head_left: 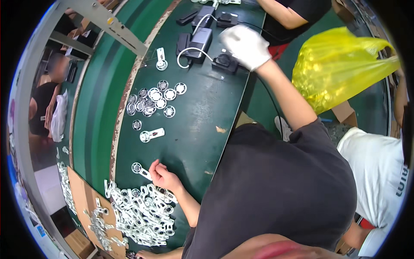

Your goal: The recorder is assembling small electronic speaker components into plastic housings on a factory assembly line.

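Note:
My right hand [246,46], in a white glove, is bunched up between two black boxes at the table's far side. The nearer black box [224,61] has a round knob; the other black box [227,19] touches the glove's far side. Whatever the gloved fingers may hold is hidden. Bare, with curled fingers, my left hand [166,178] is low over the table. Beside it a white strip-shaped part [141,171] with a round spoked end reaches toward the palm; I cannot tell whether they touch. A pile of similar white parts [144,213] lies just below this hand.
Loose spoked discs [154,96] cluster on the green table [202,108]. Grey power units [200,43] with white cables stand near the gloved hand. A cardboard sheet [82,190] borders the pile. Behind me hangs a yellow plastic bag [340,64]; co-workers are around.

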The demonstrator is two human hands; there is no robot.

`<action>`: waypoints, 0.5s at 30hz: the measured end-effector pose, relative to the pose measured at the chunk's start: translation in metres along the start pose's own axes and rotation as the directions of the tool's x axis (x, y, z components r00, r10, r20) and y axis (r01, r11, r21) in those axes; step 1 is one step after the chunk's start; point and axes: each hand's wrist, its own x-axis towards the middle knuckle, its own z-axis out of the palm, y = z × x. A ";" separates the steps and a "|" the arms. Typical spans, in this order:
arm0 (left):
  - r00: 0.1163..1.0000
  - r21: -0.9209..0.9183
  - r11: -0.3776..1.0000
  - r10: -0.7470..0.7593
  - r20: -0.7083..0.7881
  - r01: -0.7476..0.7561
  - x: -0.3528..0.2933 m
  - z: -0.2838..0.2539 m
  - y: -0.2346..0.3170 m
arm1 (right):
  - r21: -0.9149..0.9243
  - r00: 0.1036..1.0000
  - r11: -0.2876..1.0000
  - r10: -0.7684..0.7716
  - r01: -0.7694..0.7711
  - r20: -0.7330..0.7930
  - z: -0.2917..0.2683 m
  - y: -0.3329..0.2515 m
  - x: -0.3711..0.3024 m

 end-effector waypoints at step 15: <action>0.994 0.119 0.989 -0.093 0.056 0.086 0.005 0.002 -0.008 | -0.094 0.704 0.706 0.708 -0.702 0.057 0.158 0.220 0.062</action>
